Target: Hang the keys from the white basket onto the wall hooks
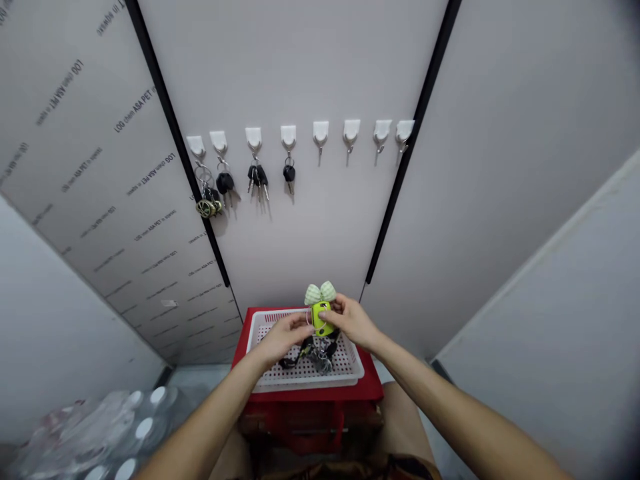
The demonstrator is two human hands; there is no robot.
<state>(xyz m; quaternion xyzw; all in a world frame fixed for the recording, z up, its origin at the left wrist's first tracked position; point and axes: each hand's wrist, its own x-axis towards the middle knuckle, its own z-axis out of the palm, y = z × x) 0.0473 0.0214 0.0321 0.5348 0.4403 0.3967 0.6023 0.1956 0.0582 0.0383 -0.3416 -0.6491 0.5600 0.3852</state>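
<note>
Both my hands meet over a white perforated plastic basket [310,383]. Between them is a bright yellow-green keychain piece [323,320], with a pale green checked bow [320,293] above it. My left hand [287,335] has its fingers closed on the piece's left edge, by a pale loop. My right hand [351,321] pinches it from the right, thumb across its front. Below, in the basket, lies a heap of keys [321,357] with dark straps and metal rings; my hands and the piece hide part of it.
White hooks run along the cabinet front; a key ring with a gold-coloured charm [207,207] and bunches of black-headed keys [258,177] hang on the left ones. The basket rests on a red box [370,383] between my legs. Plastic-wrapped bottles [145,430] stand lower left.
</note>
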